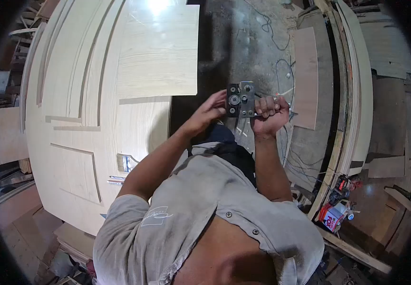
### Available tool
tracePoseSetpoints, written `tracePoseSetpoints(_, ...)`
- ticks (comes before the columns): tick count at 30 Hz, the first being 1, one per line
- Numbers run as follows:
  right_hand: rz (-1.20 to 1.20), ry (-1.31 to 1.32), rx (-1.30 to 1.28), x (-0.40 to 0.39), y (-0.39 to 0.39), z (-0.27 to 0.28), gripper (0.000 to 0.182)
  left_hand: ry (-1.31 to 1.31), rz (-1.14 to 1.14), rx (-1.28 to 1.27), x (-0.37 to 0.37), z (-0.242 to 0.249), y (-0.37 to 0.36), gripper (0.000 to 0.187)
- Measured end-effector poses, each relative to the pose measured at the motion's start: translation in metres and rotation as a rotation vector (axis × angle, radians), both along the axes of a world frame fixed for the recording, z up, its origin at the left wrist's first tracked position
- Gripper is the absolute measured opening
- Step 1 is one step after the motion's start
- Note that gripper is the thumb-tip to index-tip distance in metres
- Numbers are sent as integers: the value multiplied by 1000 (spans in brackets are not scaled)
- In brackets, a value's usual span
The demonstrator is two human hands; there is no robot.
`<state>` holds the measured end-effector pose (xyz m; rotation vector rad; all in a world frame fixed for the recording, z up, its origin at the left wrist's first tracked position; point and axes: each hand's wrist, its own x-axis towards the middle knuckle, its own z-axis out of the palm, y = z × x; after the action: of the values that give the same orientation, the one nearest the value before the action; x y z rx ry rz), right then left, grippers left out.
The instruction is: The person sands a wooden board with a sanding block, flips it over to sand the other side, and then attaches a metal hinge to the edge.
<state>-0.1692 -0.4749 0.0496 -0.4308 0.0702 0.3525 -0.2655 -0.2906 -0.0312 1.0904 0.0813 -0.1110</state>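
Between my hands is a small metal device (240,99), with a black plate and a grey plate side by side, several bolts and a round bearing-like part. My left hand (211,110) is at its left side, fingers closed on the edge of the black plate. On the right, my right hand (269,115) is curled in a fist around a thin, dark part beside the grey plate. What that part is, I cannot make out. Left of my arm, a paint brush (127,163) lies on the pale wood panel (72,137).
A pale board (160,52) overhangs the panel's right edge. Cables (281,71) snake across the concrete floor (248,42). A pinkish board (306,78) lies at the right, near a long wooden edge (352,85). A red and white can (331,216) marked FOX stands lower right.
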Motion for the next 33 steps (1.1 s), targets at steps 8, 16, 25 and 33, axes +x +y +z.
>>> tracePoseSetpoints(8, 71, -22, 237, -13, 2, 32, 34, -94, -213, 307, 3, 40, -32, 26)
tracePoseSetpoints(16, 192, -160, 424, 20, -24, 30, 36, -93, -43, 192, 15, 13, -28, 38)
tracePoseSetpoints(25, 328, -122, 432, 100, -47, 34, 38, -63, 235, -228, 84, 114, -73, 33)
tracePoseSetpoints(33, 388, -102, 160, 145, -65, 37, 35, 130, 424, 272, 123, 94, -89, 21)
